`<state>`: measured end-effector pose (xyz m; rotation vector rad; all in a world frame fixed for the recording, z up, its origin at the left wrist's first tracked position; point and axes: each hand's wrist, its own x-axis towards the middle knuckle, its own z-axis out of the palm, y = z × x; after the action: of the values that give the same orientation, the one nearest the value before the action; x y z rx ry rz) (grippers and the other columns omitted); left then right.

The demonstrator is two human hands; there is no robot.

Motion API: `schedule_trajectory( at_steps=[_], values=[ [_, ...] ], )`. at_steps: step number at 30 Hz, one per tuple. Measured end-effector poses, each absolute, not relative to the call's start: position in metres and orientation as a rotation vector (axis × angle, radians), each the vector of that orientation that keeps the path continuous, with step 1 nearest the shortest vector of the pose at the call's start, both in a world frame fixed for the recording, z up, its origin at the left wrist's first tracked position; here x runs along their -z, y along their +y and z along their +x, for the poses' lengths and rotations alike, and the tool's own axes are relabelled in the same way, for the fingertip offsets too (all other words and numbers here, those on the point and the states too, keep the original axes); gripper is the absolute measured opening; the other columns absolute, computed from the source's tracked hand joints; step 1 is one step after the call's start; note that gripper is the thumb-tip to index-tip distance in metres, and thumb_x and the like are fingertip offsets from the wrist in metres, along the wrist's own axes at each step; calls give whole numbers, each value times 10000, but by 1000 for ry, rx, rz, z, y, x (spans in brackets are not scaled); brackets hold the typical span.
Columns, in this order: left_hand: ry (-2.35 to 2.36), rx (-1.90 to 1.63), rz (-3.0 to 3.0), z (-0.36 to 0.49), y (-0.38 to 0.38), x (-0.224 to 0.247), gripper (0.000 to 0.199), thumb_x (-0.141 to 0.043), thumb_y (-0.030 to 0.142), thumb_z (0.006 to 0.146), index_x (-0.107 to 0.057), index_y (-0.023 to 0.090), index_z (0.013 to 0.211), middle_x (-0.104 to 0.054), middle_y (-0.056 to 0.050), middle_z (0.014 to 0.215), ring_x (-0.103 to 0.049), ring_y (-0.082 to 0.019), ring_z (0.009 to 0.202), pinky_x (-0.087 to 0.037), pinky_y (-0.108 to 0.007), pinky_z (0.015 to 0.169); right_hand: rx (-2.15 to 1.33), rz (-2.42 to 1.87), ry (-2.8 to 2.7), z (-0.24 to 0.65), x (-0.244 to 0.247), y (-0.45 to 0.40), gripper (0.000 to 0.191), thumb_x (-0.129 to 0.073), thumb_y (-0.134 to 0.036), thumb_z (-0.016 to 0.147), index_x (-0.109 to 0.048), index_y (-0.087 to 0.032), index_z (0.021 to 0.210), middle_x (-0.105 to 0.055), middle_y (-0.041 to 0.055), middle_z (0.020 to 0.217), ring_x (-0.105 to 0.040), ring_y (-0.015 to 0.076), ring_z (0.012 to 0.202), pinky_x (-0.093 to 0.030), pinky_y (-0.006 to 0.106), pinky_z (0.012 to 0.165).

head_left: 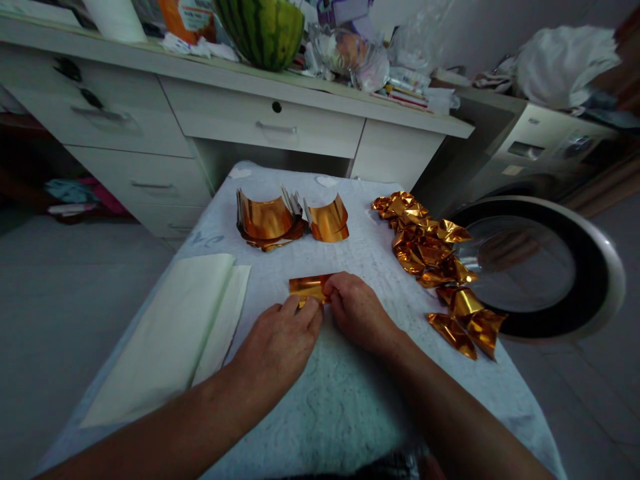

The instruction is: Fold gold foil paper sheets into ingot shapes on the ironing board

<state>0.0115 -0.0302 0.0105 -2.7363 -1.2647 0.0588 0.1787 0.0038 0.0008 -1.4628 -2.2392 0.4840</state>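
Both hands down on a small table (350, 407) covered with a white textured cloth. Left hand (280, 343) palm down, fingers curled, fingertips pressing the near edge of a gold foil sheet (307, 288). Right hand (357, 310) beside it, fingers bent and pinching the right end of the same sheet. Sheet flat on the cloth, near the middle of the table, just beyond the knuckles.

Farther back, two stacks of curved gold foil: a larger stack (267, 220) on the left, a smaller stack (329, 221) just beside it on the right. Along the right edge of the table, a row of folded gold foil pieces (435, 260), crumpled and shiny, running from back to front. On the left part of the table, a pile of pale paper sheets (175, 333), flat, well apart from the hands.

Behind the table, a white desk (270, 127) with drawers, a watermelon (263, 30) on top among clutter. To the right, a washing machine (540, 160) with its round door (545, 267) swung open. Small label on the machine's front, too blurred to read. No other legible writing.
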Motion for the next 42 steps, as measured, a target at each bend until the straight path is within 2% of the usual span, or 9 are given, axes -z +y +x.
schedule_trajectory(
  at_steps=[3,8,11,18,25,35,42],
  values=[
    [-1315,-62,-2658,13,-36,-10,365,-514,-32,804,-666,103,1107,-683,-103,1037,-644,-234,883,-579,-341,680,-452,-1562,-2247,174,-1,3,142,-472,-69,846,-570,-171,856,-635,61,886,-545,179,828,-409,293,797],
    [-1387,-99,-2579,15,-46,-18,328,-488,-42,767,-704,92,974,-686,-104,871,-652,-237,787,-569,-352,662,-377,-1679,-2280,164,-5,1,25,-545,-184,874,-564,-176,861,-628,67,915,-547,194,847,-406,313,807],
    [-1398,-127,-2544,15,-49,-23,299,-478,-38,762,-711,104,884,-673,-91,785,-647,-233,720,-556,-356,651,-303,-1736,-2284,159,-6,1,112,-577,-285,884,-561,-176,867,-628,72,904,-551,208,838,-407,326,784],
    [-1379,-119,-2547,15,-48,-23,339,-452,-45,767,-720,84,929,-679,-99,775,-650,-233,712,-549,-360,655,-216,-1824,-2284,153,-6,1,339,-622,-500,849,-559,-170,897,-635,95,924,-562,233,851,-404,346,761],
    [-1348,-90,-2586,14,-44,-20,321,-469,-38,764,-720,77,926,-681,-106,781,-654,-246,726,-547,-372,653,-244,-1807,-2315,156,-9,1,311,-592,-472,891,-547,-176,976,-635,95,983,-578,249,896,-409,358,770],
    [-1339,-136,-2578,14,-43,-23,248,-511,-30,742,-705,104,818,-668,-94,742,-643,-240,699,-527,-360,637,-364,-1941,-2176,188,-10,8,385,-686,-452,817,-516,-196,1049,-605,87,1024,-568,258,954,-389,353,787],
    [-1337,-144,-2560,13,-43,-20,267,-501,-42,737,-702,119,808,-666,-81,742,-640,-226,695,-536,-354,646,-379,-1974,-2181,214,-5,17,442,-742,-484,745,-512,-212,1006,-582,48,987,-545,218,872,-337,307,712]
  ],
)
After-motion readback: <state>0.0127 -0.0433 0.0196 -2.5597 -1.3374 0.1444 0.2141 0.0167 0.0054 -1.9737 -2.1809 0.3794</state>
